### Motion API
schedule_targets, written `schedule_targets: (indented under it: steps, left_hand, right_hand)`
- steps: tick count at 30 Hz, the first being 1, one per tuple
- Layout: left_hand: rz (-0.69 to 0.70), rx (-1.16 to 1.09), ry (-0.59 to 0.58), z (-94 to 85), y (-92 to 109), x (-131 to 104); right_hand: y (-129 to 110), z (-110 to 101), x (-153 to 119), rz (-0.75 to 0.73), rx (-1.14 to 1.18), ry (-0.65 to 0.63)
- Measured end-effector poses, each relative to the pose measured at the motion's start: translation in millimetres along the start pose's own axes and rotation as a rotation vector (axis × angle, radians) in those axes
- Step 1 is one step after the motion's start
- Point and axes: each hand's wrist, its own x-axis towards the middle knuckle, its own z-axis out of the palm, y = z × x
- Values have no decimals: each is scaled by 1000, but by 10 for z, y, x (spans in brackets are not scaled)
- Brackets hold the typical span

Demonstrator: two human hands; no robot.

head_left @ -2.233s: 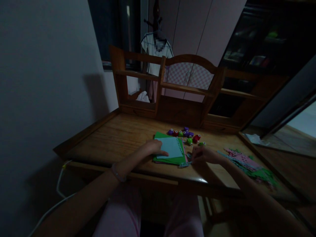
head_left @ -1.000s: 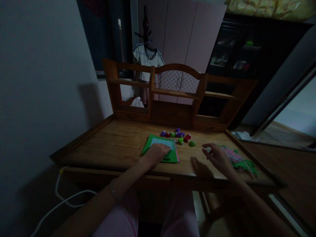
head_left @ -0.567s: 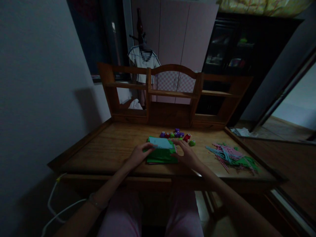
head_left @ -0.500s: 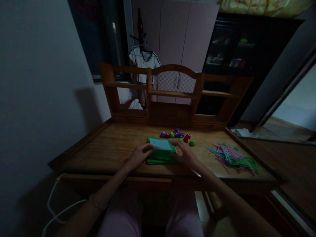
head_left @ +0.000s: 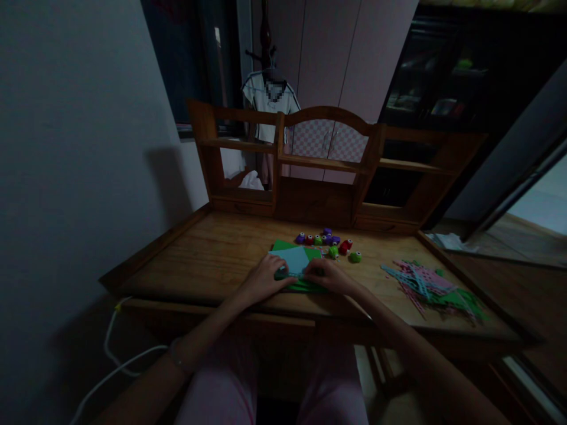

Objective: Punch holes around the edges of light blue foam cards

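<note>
A light blue sheet of paper (head_left: 295, 258) lies over a stack of green sheets (head_left: 283, 245) at the front of the wooden desk. My left hand (head_left: 269, 275) is closed on the blue sheet's near left part, thumb stretched along its lower edge. Close by on the right, my right hand (head_left: 326, 275) has its fingers bent and pinched at the same near edge. Both hands rest low over the stack and cover part of it. Dim light blurs the paper under the fingertips.
Several small purple, red and green pieces with white eye-like spots (head_left: 346, 247) sit behind the stack. To the right lies a pile of pink, blue and green cut paper strips (head_left: 425, 280). A wooden shelf unit (head_left: 316, 200) stands along the desk's back.
Both hands have closed in on the blue sheet's near edge and are nearer each other. My right fingers, spread before, are now bent together. The view has shifted slightly.
</note>
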Motion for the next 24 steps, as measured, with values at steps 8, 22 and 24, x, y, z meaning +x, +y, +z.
schedule_targets:
  steps: [8, 22, 24]
  left_hand:
    - [65, -4, -115, 61, -81, 122]
    - [198, 74, -283, -1, -142, 149]
    - [207, 68, -298, 1, -161, 157]
  right_hand:
    - [44, 1, 91, 62, 33, -59]
    - [99, -177, 314, 102, 108, -336]
    - [114, -189, 345, 97, 97, -362]
